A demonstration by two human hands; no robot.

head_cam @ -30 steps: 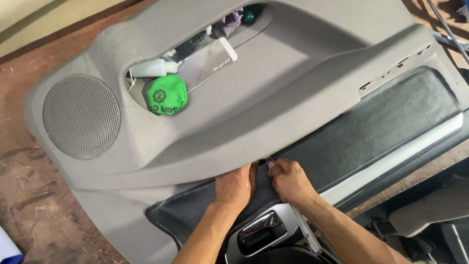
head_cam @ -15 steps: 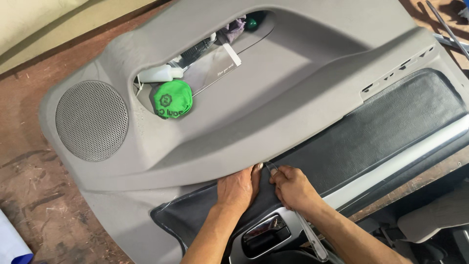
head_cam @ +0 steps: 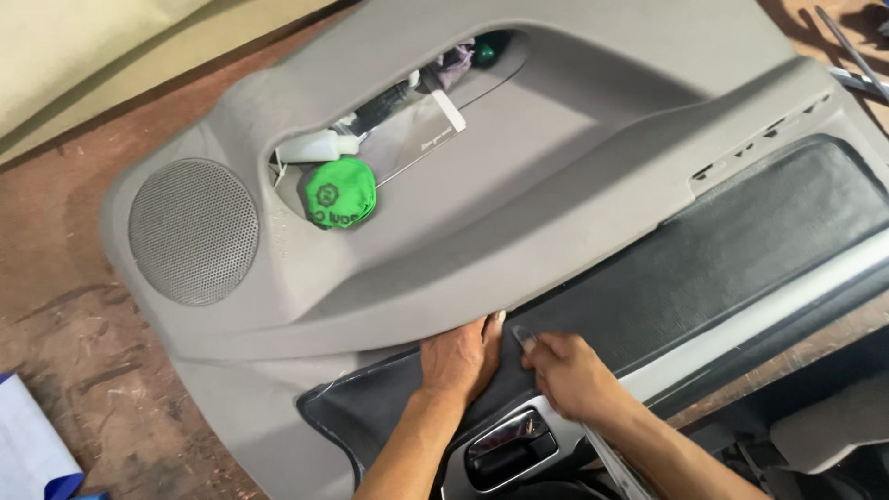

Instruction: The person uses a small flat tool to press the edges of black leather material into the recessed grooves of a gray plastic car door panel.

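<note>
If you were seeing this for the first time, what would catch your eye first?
A large grey car door panel fills the view, lying on a brown floor. A bright green bag sits in its pocket, beside the round speaker grille. Low centre, the left hand and right hand press on the dark fabric insert.

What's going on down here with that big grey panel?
A person has a grey car door panel lying flat on a brown floor. Their left hand presses flat on the dark fabric insert at its seam, while the right hand holds a thin tool against that edge. A green cap sits in the panel's pocket.
</note>
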